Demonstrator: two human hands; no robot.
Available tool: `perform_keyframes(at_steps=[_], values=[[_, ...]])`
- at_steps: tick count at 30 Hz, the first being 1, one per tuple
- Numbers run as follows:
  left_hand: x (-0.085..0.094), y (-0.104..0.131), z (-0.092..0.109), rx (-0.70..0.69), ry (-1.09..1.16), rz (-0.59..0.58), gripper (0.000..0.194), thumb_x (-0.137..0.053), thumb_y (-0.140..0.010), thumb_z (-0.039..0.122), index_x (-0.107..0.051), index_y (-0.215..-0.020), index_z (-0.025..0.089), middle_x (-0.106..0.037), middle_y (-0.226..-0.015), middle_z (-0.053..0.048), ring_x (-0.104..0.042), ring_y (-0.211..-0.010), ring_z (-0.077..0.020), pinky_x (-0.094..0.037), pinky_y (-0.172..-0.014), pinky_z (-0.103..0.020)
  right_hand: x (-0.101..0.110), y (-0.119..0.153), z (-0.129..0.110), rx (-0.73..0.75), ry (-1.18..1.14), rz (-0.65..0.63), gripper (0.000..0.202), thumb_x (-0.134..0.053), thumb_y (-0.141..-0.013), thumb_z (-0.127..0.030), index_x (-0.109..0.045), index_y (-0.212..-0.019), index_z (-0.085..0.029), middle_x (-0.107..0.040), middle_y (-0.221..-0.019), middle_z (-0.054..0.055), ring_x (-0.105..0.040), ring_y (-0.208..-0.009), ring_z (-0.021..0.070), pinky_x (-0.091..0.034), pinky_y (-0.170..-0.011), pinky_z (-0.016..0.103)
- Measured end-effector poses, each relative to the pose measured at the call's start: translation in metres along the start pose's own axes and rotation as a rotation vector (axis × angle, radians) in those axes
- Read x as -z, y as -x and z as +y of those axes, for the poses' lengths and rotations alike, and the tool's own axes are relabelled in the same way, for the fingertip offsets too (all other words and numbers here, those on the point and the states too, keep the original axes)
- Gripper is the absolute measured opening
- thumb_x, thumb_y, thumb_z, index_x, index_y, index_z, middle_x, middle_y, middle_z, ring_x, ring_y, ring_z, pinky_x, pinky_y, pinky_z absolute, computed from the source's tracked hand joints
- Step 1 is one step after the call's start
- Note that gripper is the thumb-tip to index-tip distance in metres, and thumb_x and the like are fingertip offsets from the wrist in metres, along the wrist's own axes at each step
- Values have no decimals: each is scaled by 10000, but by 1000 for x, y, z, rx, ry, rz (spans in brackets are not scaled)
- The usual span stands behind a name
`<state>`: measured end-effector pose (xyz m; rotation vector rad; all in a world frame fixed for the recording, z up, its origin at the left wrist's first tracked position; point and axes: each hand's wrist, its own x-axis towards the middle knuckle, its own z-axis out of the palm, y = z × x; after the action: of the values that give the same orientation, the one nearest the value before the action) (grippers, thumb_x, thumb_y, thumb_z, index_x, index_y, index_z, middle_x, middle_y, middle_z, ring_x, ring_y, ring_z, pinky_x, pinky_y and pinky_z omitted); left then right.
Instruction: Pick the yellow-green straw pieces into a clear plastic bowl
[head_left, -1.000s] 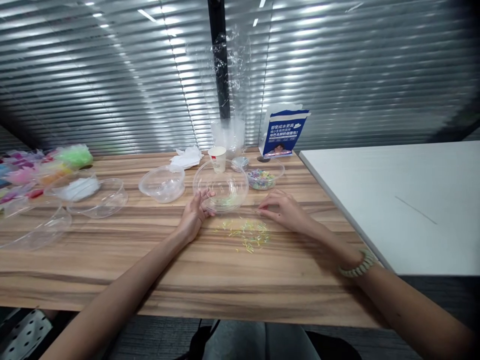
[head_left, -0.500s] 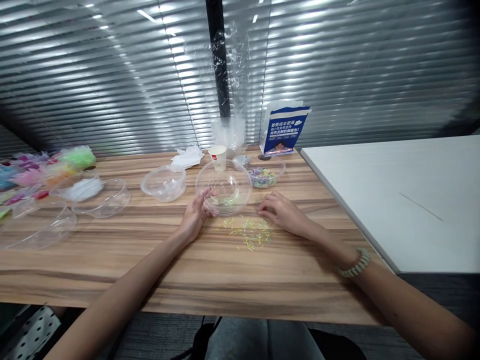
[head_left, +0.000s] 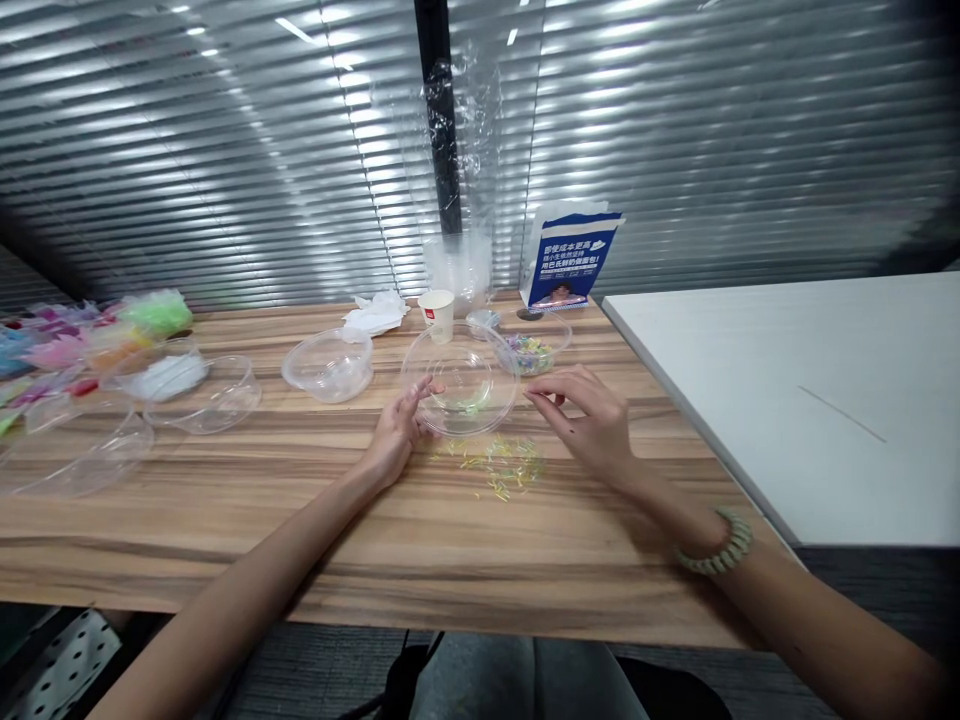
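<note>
The bowl [head_left: 504,395] is at the centre of the frame, clear, its opening tilted towards the viewer. A few green pieces [head_left: 474,403] show in its lower part. Just below it, loose yellow and green beads [head_left: 504,465] are scattered on the surface [head_left: 450,560].

Handling: steady the bowl by its rim with light, even pressure; thin plastic of this kind would probably flex if squeezed. Maintain a constant tilt so that the contents do not slide out. For beads this small, pinch with the fingertips only, and hold the wrist clear of the scatter.

Left hand [head_left: 397,430]: fingers curled around the lower left rim, thumb apart from them, gripping the bowl.

Right hand [head_left: 589,415]: thumb and index finger drawn together just beside the bowl's right rim. Whether a bead is between the tips cannot be told.

Beyond the bowl, the cup [head_left: 438,318] stands upright; to its right, a tub [head_left: 562,340] contains mixed beads [head_left: 531,353].
</note>
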<state>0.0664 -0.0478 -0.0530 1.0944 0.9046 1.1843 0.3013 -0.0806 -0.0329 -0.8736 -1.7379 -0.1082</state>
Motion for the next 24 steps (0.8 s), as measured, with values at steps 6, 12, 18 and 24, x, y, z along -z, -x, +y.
perform_keyframes(at_steps=[6, 12, 18, 24], values=[[-8, 6, -4, 16, 34, -76, 629, -685, -686, 544, -568, -1181, 173, -568, -1184, -105, -568, -586, -76, -489, -548, -241, -2, -1, -9, 45, -1, -48, 122, -573, -851, -178, -675, -841, -246, -701, -777, 5, -613, -722, 172, -487, -696, 343], [-8, 6, -1, 50, 49, -49, 621, -676, -695, 544, -567, -1181, 173, -560, -1200, -113, -570, -587, -80, -488, -545, -239, -2, 1, -4, 39, 42, -133, 213, -517, -886, -186, -676, -1013, -252, -698, -806, 23, -592, -827, 192, -499, -718, 339], [1, -1, 8, 1, 87, 23, 559, -628, -735, 560, -574, -1113, 152, -560, -1193, -108, -556, -579, -71, -484, -550, -214, 6, -1, 17, -67, 24, -219, 137, -564, -863, -203, -677, -936, -228, -693, -882, 36, -597, -844, 198, -474, -768, 365], [6, -5, 6, 18, 105, 56, 512, -610, -764, 541, -584, -1081, 140, -562, -1180, -110, -562, -623, -74, -477, -551, -201, 3, 8, 44, -52, -177, -783, 125, -572, -864, -252, -694, -874, -231, -675, -861, 14, -584, -818, 155, -435, -783, 329]])
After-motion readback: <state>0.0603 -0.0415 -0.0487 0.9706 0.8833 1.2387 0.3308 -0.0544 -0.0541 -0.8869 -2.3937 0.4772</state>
